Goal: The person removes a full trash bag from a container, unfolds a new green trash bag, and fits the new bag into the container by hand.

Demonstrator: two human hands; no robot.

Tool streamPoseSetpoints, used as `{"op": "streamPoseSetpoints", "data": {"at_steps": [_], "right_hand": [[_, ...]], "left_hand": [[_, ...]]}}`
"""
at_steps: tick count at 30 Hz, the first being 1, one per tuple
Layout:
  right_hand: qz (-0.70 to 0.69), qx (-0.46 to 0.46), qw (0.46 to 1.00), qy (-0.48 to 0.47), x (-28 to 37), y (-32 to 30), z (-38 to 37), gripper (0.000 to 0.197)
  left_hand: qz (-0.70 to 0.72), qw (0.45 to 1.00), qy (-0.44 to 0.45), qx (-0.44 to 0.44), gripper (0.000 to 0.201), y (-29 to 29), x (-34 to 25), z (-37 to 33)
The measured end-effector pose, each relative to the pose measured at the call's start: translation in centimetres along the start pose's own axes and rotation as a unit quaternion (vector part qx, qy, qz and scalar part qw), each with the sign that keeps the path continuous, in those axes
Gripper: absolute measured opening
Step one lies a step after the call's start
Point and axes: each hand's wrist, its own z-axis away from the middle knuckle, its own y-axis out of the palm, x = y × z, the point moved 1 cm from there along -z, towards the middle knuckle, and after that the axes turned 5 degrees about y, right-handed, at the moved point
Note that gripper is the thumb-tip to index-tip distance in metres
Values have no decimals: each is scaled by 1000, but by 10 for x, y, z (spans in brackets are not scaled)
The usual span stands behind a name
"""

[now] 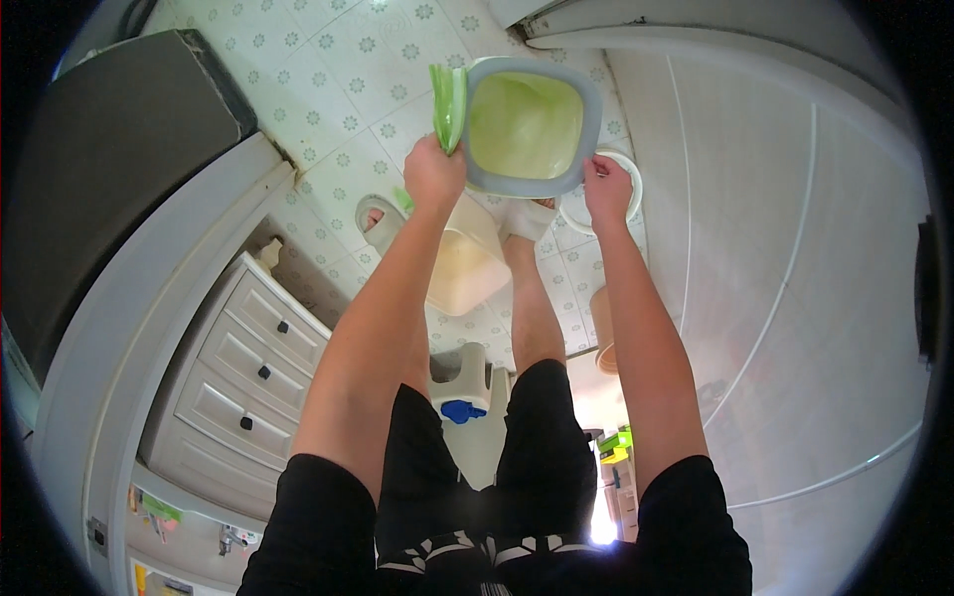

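Observation:
A squarish bin [586, 94] with a grey rim is held out in front of me, its mouth facing up. Its inside [525, 124] looks pale green, as if lined with thin film. My left hand [435, 174] is closed round a gathered strip of green plastic film [449, 104], which stands up along the rim's left side. At the rim's lower right corner, my right hand [607, 191] is closed in a pinch; the fingertips are partly hidden, and the rim's edge seems to be between them.
Between my feet stands a cream plastic container [467, 268]. A round white rim [634, 179] lies under my right hand. White drawers [248, 343] are at left, a dark-topped block [139, 149] at far left. A peach-coloured cylinder [601, 328] stands near the right wall.

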Motion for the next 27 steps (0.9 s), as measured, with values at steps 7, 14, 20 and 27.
{"op": "streamPoseSetpoints", "data": {"at_steps": [7,14,20,27], "right_hand": [[12,1,1000,-13,1,4,2,27],[10,26,1000,11,11,10,4,28],[25,41,999,-2,11,16,6,34],[-21,3,1000,-21,33,33,47,35]], "left_hand": [[-17,1000,-12,6,23,-4,3,-1],[-11,1000,14,2,23,-3,6,-4],[-23,1000,17,-1,26,-7,24,-6],[22,1000,-5,17,25,-26,42,-6]]}}
